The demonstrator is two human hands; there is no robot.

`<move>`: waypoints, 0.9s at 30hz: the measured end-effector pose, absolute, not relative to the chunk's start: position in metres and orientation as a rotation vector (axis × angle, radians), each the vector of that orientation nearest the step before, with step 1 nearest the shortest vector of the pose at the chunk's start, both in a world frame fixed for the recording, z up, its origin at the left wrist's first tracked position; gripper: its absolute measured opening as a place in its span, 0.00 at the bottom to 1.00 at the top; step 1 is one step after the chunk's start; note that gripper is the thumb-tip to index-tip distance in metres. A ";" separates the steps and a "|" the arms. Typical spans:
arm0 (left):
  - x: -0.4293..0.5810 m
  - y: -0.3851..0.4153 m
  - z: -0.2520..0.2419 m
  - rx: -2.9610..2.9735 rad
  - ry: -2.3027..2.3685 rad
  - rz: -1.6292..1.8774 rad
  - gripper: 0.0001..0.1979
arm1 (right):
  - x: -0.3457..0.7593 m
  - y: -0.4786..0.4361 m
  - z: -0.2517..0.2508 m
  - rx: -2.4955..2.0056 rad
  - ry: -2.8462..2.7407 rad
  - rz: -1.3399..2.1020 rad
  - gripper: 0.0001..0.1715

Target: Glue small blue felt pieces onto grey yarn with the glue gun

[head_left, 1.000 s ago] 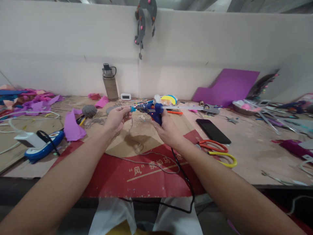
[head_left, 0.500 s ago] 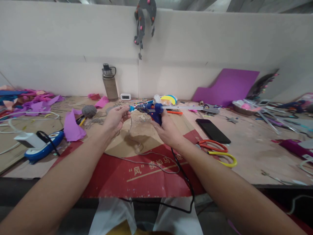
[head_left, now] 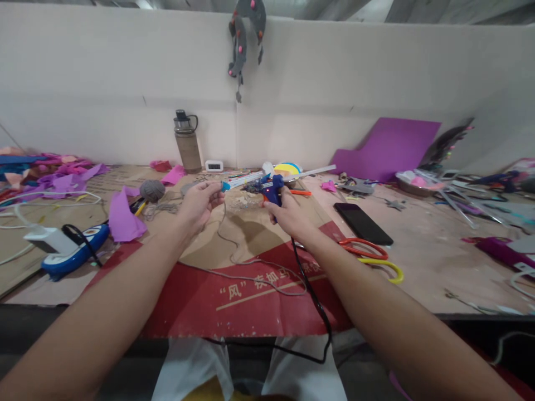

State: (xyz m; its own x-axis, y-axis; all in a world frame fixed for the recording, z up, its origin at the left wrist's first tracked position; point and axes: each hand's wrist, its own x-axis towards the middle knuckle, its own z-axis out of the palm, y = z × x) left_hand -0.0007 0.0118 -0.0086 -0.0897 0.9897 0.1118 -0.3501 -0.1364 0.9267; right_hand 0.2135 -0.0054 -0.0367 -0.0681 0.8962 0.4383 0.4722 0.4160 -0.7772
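My left hand [head_left: 204, 201] pinches a small blue piece [head_left: 225, 186], its fingertips closed on the left side of it. A thin grey cord [head_left: 234, 253] hangs down near that piece and loops over the cardboard. My right hand [head_left: 288, 214] is wrapped around the grip of a blue hot glue gun [head_left: 271, 189]. Its nozzle points left and slightly down, apart from the blue piece. A long clear glue stick [head_left: 311, 172] juts from the back of the gun, and a black power cable [head_left: 313, 295] trails down past the table edge.
Red-handled scissors [head_left: 363, 248], yellow-handled ones [head_left: 387, 270] and a black phone [head_left: 363, 223] lie on the right. Grey yarn [head_left: 152, 190], purple felt [head_left: 126, 217] and a blue power strip [head_left: 75, 253] are on the left. A bottle [head_left: 188, 145] stands at the back.
My right hand has drawn the glue gun a little to the right, away from the blue piece, and tipped its nozzle down. The left hand has hardly moved.
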 end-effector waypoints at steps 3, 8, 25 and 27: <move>0.002 0.011 -0.010 1.055 0.918 1.460 0.05 | 0.221 0.009 -0.039 -1.403 -1.596 0.744 0.10; 0.010 0.006 -0.011 1.221 0.980 1.453 0.05 | 0.239 0.026 -0.043 -1.684 -1.693 0.544 0.07; 0.023 -0.021 -0.001 2.211 1.280 1.697 0.04 | 0.156 -0.026 -0.027 -0.663 -1.260 1.310 0.20; 0.024 -0.020 -0.004 2.163 1.299 1.667 0.03 | 0.159 -0.027 -0.026 -0.704 -1.257 1.296 0.18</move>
State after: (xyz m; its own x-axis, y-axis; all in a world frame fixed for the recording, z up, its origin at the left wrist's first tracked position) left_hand 0.0243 -0.0196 -0.0044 0.0267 0.6766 0.7359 0.5477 -0.6257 0.5555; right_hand 0.1585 -0.0273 -0.0264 -0.1797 0.9446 0.2747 -0.3038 0.2123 -0.9288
